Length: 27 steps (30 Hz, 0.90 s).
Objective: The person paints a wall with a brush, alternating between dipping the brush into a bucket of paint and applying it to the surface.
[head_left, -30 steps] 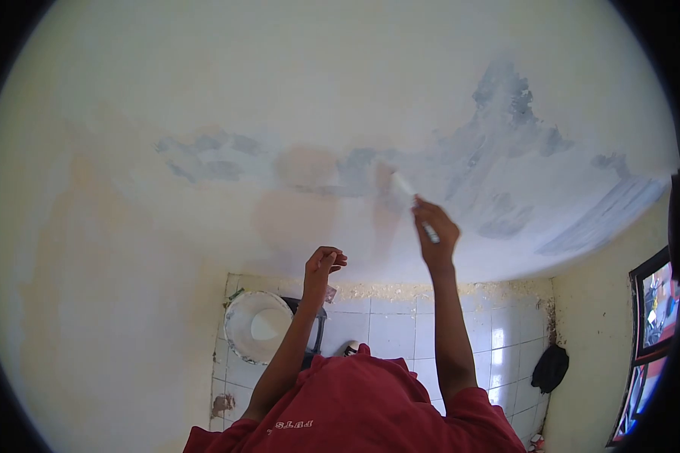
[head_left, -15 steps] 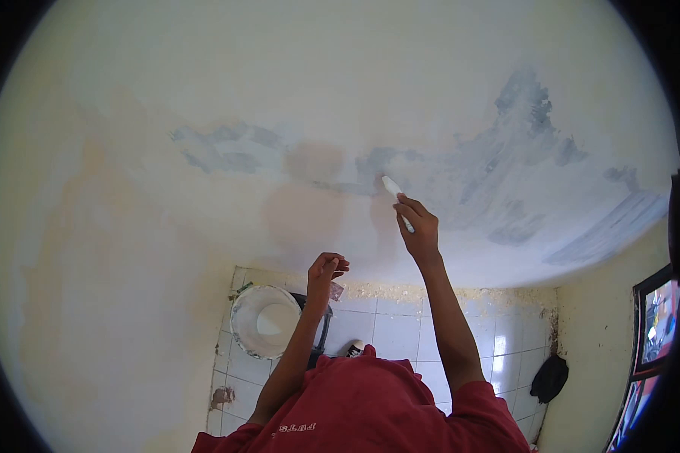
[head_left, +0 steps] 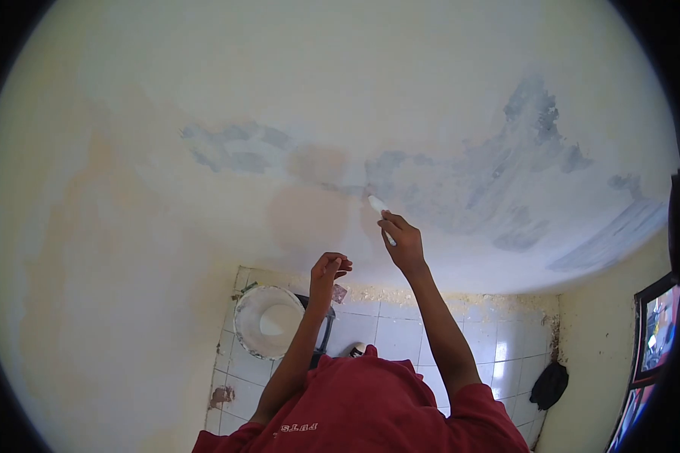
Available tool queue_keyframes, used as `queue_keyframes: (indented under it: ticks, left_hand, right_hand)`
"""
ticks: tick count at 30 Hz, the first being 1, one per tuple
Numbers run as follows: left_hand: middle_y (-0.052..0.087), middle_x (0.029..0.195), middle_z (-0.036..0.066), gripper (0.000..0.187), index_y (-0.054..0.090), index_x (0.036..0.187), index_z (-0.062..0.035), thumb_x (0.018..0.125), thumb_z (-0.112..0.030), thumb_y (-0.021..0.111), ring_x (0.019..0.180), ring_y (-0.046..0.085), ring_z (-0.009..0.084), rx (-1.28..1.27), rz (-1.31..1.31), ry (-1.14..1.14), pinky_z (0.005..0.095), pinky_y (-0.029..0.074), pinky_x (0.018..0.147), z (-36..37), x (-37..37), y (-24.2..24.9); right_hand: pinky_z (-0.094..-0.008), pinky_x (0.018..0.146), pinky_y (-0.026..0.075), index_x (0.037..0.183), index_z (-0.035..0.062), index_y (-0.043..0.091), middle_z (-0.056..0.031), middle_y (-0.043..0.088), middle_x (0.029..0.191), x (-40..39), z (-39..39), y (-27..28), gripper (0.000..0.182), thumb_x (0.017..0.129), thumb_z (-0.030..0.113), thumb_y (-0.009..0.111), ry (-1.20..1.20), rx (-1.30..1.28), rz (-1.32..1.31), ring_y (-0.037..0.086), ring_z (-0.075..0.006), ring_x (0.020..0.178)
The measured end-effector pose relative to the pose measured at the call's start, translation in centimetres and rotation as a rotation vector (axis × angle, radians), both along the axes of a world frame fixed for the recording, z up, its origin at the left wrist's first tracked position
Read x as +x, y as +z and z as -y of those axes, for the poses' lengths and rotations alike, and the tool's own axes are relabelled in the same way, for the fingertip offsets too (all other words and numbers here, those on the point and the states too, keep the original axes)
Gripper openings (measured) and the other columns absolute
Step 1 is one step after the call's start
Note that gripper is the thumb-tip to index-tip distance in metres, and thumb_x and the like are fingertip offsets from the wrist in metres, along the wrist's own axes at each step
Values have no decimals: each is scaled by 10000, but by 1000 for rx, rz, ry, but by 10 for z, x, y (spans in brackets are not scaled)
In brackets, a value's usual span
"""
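The right hand grips a white scraper, fingers closed around its handle, its tip touching the wall at a grey patch. The left hand hangs lower, fingers curled loosely on nothing visible. Below it a white bucket stands on the tiled floor; a dark bag lies far right.

A room in a home under repair: a plastered wall patched with grey and tan filler, a white tiled floor crusted with debris, a bucket of white paint.
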<state>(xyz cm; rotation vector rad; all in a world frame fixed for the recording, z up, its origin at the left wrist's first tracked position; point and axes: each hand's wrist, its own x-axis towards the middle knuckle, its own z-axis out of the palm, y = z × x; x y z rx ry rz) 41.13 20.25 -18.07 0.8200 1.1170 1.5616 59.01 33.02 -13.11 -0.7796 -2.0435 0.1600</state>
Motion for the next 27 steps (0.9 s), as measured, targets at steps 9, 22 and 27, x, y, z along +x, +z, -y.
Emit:
queue_keyframes:
  ticks: [9, 22, 27]
  left_hand:
    - [700, 963, 64, 159, 628, 1057, -61, 1012, -156, 508, 905, 671, 156, 5, -4, -9, 306, 502, 855, -2, -3, 3]
    - [699, 951, 71, 163, 626, 1053, -56, 1008, -178, 529, 912, 677, 173, 16, -24, -37, 339, 519, 880, -7, 4, 5]
    - [698, 952, 71, 158, 625, 1052, -56, 1008, -169, 524, 918, 678, 173, 12, -11, -16, 338, 519, 877, -6, 1, 4]
  right_hand:
    - [-377, 851, 591, 997, 52, 700, -143, 694, 1122, 17, 2, 32, 238, 783, -52, 706, -87, 58, -99, 696, -309, 1026]
    - [-374, 779, 580, 976, 21, 688, -161, 700, 1081, -5, -15, 76, 173, 811, -32, 696, 38, 159, -28, 700, -329, 972]
    - [-384, 763, 596, 995, 61, 680, -144, 688, 1131, -5, -14, 63, 261, 754, -37, 707, 105, -6, 61, 702, -323, 957]
